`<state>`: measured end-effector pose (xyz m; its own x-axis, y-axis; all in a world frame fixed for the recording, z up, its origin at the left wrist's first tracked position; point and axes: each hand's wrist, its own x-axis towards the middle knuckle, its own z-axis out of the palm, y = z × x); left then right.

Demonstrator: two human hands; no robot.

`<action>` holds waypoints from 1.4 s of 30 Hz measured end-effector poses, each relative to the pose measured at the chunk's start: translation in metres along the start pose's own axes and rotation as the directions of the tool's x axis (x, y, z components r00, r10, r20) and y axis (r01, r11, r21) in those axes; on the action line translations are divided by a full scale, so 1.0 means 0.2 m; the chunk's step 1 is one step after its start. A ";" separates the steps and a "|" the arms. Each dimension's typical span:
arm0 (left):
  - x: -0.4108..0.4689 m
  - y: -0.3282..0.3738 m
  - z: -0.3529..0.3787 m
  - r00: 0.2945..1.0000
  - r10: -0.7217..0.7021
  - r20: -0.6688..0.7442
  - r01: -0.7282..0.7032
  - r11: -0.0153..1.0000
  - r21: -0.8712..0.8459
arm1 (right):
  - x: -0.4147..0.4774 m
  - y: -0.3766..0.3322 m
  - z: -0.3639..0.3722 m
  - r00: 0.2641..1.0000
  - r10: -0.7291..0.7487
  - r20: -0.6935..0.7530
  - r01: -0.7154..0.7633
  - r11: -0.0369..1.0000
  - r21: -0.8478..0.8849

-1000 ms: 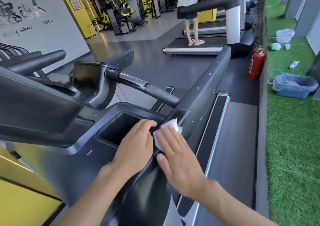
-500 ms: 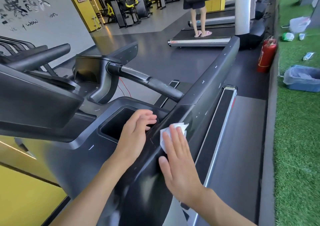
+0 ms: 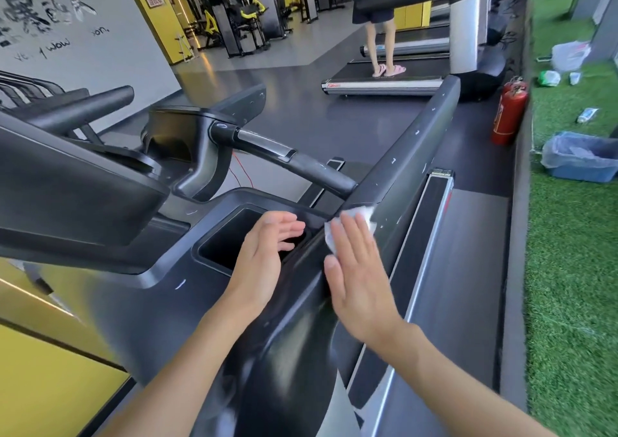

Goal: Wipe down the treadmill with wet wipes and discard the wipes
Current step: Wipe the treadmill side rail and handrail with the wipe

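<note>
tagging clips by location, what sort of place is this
A gym, most likely: the treadmill up close, another treadmill with a person on it, and weight machines at the back.

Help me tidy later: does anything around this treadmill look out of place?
Yes. A bottle lies on its side on the green turf at right, with a plastic bag and a crumpled packet loose beyond it, outside the lined blue bin. A red wire trails over the floor.

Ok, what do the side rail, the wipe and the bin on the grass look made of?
Side rail: probably moulded plastic, matte dark grey; soft sheen, pale scuffs. Wipe: thin white paper or non-woven cloth, crumpled under the right hand. Bin: apparently rigid blue plastic, lined with a thin translucent bag.
</note>
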<state>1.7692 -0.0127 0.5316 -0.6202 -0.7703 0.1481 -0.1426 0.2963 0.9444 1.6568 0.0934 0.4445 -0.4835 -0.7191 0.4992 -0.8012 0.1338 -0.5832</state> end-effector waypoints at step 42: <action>0.05 0.01 0.12 0.932 0.155 0.328 -0.326 0.753 0.571 | -0.16 -0.12 0.01 0.806 0.488 0.336 -0.554 0.420 0.719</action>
<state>1.7438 -0.0058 0.5280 -0.8531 -0.4866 0.1881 -0.3454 0.7971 0.4954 1.6925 0.1111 0.4420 -0.6618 -0.7433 -0.0976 0.1850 -0.0358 -0.9821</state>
